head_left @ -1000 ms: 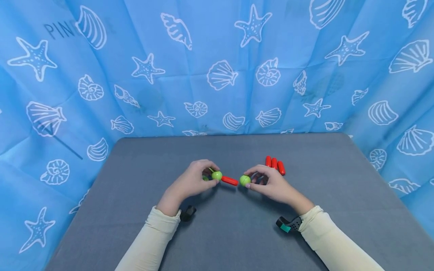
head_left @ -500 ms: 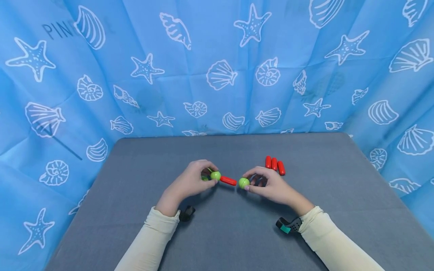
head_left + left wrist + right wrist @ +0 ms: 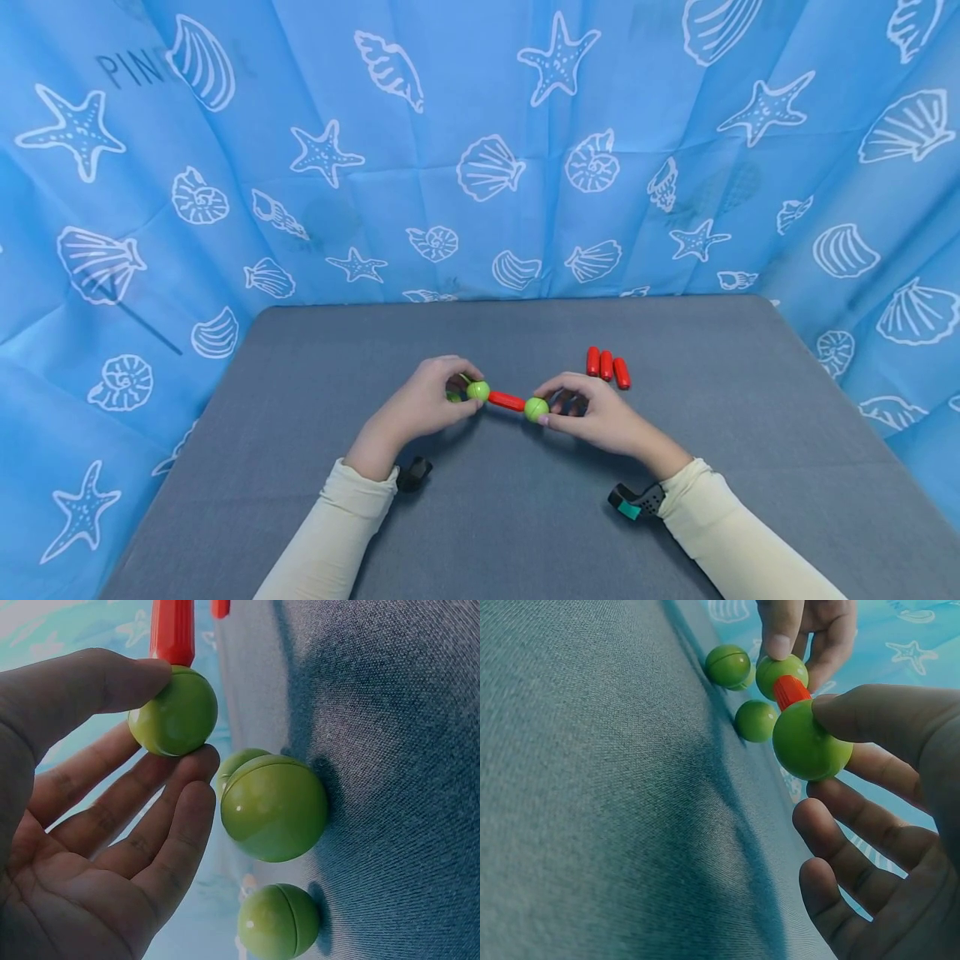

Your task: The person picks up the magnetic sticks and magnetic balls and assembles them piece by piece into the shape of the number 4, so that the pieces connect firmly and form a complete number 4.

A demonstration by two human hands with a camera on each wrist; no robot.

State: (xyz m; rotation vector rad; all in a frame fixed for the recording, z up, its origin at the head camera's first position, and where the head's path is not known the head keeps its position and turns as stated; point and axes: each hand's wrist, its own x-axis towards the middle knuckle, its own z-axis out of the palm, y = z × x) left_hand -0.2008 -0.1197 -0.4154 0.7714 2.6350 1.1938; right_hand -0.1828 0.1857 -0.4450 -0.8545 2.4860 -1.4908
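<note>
My left hand pinches a green ball between thumb and fingers, just above the table. A red rod sticks out from that ball toward the right. At the rod's other end is a second green ball, which my right hand pinches with its thumb and fingertips. In the head view the rod meets both balls, forming a slightly tilted bar. Below the left hand, several loose green balls rest on the table, mostly hidden from the head view.
Three red rods lie side by side on the grey table, behind the right hand. A blue curtain with white shells and starfish hangs along the table's far edge. Each wrist wears a black band.
My right hand has moved slightly left and down with its ball, closing the gap to the rod's free end. The left hand has stayed nearly still.
</note>
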